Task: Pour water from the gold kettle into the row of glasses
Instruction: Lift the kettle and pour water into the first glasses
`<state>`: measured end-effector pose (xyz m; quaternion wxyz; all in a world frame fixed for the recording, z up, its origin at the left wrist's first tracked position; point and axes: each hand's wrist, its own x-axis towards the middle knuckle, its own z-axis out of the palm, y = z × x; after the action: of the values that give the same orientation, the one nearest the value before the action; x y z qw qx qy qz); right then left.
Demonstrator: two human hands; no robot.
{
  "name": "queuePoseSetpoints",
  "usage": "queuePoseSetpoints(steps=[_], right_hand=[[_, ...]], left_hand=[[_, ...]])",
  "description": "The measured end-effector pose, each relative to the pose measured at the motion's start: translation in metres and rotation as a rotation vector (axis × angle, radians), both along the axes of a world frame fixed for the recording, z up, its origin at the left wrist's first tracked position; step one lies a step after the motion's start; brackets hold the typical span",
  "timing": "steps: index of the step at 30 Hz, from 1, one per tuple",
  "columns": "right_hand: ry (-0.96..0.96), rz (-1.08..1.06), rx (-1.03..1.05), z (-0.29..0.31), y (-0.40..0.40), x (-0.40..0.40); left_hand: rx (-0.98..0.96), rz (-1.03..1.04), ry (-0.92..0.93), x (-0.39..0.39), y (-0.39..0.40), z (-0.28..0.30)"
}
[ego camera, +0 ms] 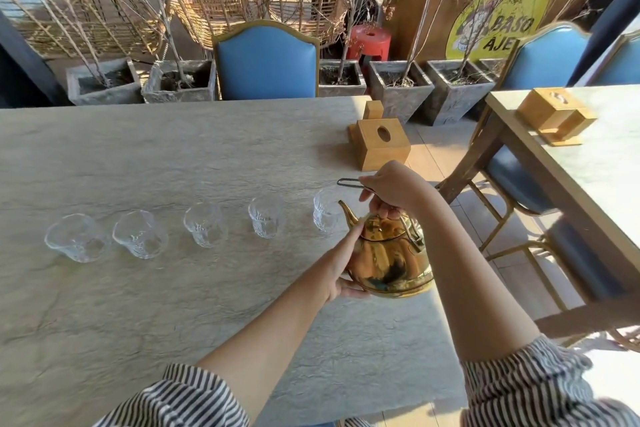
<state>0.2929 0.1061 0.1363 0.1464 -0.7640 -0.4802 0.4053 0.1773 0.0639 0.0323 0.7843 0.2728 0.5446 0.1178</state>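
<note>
Kettle [389,258] near right end of desk [173,156], spout [347,213] aimed left at the nearest glass [325,211]. Cannot tell if base rests on desk or sits just off it.

Right hand [391,189] above lid, fingers [382,210] curled shut round the top of the wire handle [414,236]. Thin dark wire loop [349,183] also sticks out of that fist to the left; purpose unclear.

Left hand [341,270] flat against kettle's left flank, fingers spread and open, index running up toward spout base, thumb under the lower curve. Steadying, not gripping.

Five glasses in a row, left to right: far-left [74,237], second [140,234], middle [206,224], fourth [266,222], then nearest. All look empty; no stream from spout. Pour not yet begun, by the look of it.

Handling, as judgement:
- Polished metal body: slick, poor purchase. Likely heavy if full; fill level not visible.
- Handle is the proper hold. Looks hinged, so kettle may swing under it; side hand useful for setting tilt.
- Lid appears loose-fit; may slip on steep tilt.
- Glasses thin, patterned, light, fragile. Easy to tip with spout; keep spout clear of rims.
- Narrow spout: slow tilt, small mouths.
</note>
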Motion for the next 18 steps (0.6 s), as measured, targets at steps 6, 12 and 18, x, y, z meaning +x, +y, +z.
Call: queuePoseSetpoints(steps=[6,12,18], right_hand=[[-0.039,0.042,-0.075,0.004,0.008,-0.006],[-0.053,0.064,-0.116,0.01,0.009,-0.009],[-0.057,0.072,-0.124,0.012,0.01,-0.01]], left_hand=[[-0.04,-0.002,-0.035,0.001,0.001,0.001],[-0.058,0.016,-0.04,0.001,-0.001,0.006],[-0.058,0.002,-0.025,-0.002,-0.004,0.013]])
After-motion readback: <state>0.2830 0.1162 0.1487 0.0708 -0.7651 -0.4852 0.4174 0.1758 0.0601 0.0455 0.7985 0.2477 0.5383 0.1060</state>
